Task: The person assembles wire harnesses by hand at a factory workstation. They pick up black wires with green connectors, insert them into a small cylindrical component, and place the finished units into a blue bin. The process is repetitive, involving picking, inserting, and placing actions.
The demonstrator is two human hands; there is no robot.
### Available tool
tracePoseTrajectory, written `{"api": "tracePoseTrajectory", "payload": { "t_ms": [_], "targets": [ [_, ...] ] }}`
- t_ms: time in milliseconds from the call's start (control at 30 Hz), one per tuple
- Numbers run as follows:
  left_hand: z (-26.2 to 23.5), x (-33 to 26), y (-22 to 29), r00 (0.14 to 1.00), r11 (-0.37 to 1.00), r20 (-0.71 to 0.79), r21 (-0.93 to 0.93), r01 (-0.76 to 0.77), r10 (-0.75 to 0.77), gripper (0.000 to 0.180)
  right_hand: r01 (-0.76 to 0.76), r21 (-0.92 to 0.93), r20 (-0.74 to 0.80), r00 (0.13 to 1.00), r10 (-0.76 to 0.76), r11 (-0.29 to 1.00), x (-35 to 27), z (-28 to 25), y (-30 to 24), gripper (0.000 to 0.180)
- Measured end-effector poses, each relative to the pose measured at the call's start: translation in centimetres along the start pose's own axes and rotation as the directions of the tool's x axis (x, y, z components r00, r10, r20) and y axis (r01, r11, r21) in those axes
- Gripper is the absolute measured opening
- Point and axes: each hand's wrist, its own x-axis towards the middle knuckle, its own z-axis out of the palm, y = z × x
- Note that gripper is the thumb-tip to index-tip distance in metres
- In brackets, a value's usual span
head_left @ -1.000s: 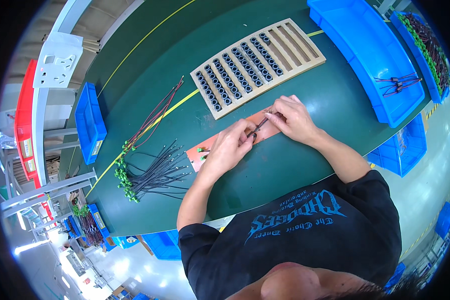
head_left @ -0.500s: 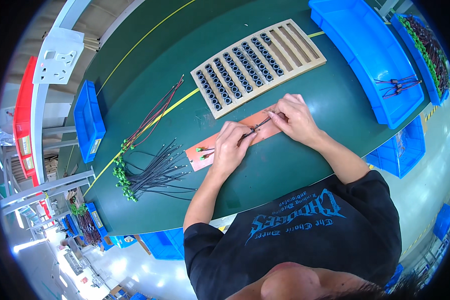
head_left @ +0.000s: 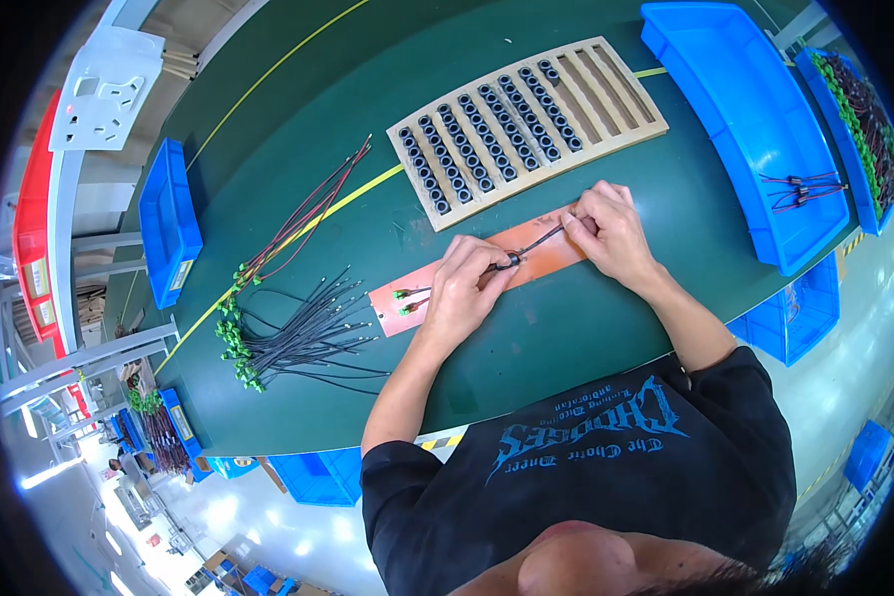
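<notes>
My left hand [head_left: 459, 286] is closed in a pinch on black wires [head_left: 544, 239] above an orange-pink strip [head_left: 558, 256]. Two green connectors [head_left: 407, 301] stick out on its left side. At its fingertips sits a small dark piece [head_left: 513, 258], perhaps a ring; its shape is partly hidden by the fingers. My right hand [head_left: 614, 233] pinches the far ends of the same wires, which run fairly straight between both hands. Left of the strip lies a spread bundle of black wires [head_left: 313, 333] with green connectors [head_left: 236, 343].
Beyond the hands, a wooden rack [head_left: 437, 221] holds rows of black rings [head_left: 487, 124]. Red-brown wires [head_left: 318, 214] lie at left, near a small blue tray [head_left: 159, 223]. A large blue bin [head_left: 735, 109] at right contains a few wired pieces [head_left: 800, 189]; a fuller bin [head_left: 854, 129] stands beside it.
My right hand has drawn slightly away from the left, so a longer stretch of black wire shows between them. The left hand keeps its pinch. The whole view has shifted a little.
</notes>
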Motion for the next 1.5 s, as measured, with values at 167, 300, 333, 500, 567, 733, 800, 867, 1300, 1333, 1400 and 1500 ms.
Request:
{"api": "tracePoseTrajectory", "payload": {
  "t_ms": [167,300,333,500,567,733,800,867,1300,1333,1400,1500],
  "targets": [
    [0.4,-0.2,-0.3,0.999,0.999,-0.037,0.032,-0.001,0.002,0.023,-0.012,0.041,0.016,1.0,0.011,0.999,0.1,-0.1,0.3,0.025],
    [0.8,-0.3,0.3,0.992,0.995,-0.071,0.019,0.103,-0.101,0.026,0.008,0.066,0.01,1.0,-0.008,0.998,0.1,-0.2,0.3,0.024],
    [0.9,-0.3,0.5,0.987,0.99,-0.073,0.011,0.143,-0.142,0.028,0.004,0.071,0.012,1.0,-0.004,0.997,0.1,-0.2,0.2,0.023],
    [1.3,-0.5,0.1,0.989,0.993,-0.084,-0.012,0.12,-0.12,0.033,0.002,0.068,0.028,1.0,-0.004,0.998,0.2,-0.3,0.2,0.024],
    [1.4,-0.5,0.1,0.985,0.988,-0.084,-0.06,0.145,-0.149,0.034,0.003,0.071,0.026,1.0,-0.005,0.997,0.2,-0.3,0.2,0.024],
    [1.3,-0.2,0.7,0.972,0.969,-0.053,-0.104,0.224,-0.23,0.038,-0.014,0.074,0.025,1.0,0.012,0.997,0.2,-0.3,0.2,0.025],
    [1.3,-0.2,0.6,0.973,0.97,-0.054,-0.107,0.217,-0.224,0.039,-0.007,0.072,0.019,1.0,0.006,0.997,0.2,-0.3,0.2,0.026],
    [1.3,-0.2,0.5,0.97,0.964,-0.044,-0.132,0.231,-0.238,0.04,-0.003,0.053,0.014,1.0,0.002,0.999,0.2,-0.3,0.0,0.026],
    [0.5,0.4,0.4,0.985,0.933,0.005,0.319,-0.165,0.172,0.026,-0.051,0.033,0.019,0.999,0.05,0.998,0.2,-0.6,0.4,0.026],
    [0.4,0.3,0.4,0.983,0.92,0.02,0.351,-0.177,0.181,0.026,-0.042,0.032,0.016,0.999,0.041,0.999,0.2,-0.6,0.4,0.026],
    [0.6,-0.2,0.0,0.983,0.91,0.029,0.374,-0.179,0.182,0.027,-0.037,0.035,0.012,0.999,0.037,0.999,0.1,-0.5,0.4,0.025],
    [1.0,-0.2,-0.4,0.979,0.91,0.025,0.367,-0.195,0.2,0.028,-0.021,0.05,0.01,1.0,0.021,0.999,0.0,-0.4,0.4,0.025]
  ]
}}
